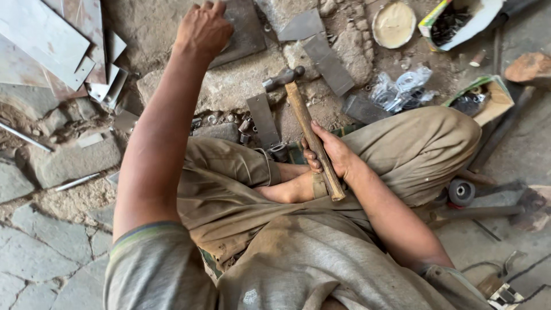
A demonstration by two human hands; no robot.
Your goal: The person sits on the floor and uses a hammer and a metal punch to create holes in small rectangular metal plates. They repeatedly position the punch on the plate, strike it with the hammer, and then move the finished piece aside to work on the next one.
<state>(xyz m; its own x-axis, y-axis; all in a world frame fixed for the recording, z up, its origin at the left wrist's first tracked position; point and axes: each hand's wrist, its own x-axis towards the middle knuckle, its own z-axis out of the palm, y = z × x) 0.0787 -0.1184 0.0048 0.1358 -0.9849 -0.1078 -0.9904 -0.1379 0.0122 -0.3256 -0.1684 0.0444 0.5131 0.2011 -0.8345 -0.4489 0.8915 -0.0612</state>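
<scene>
I sit cross-legged on a stone floor. My right hand is wrapped around the wooden handle of a hammer, whose dark metal head rests on the ground ahead of my knees. My left hand reaches far forward and lies on a flat dark metal plate on the stones; whether its fingers grip the plate is hidden. A narrow grey metal strip lies just left of the hammer handle.
Cut metal sheets are piled at the top left. More metal pieces lie ahead. A round dish, open cartons, plastic bags of small parts and a small wheel sit to the right. A thin rod lies left.
</scene>
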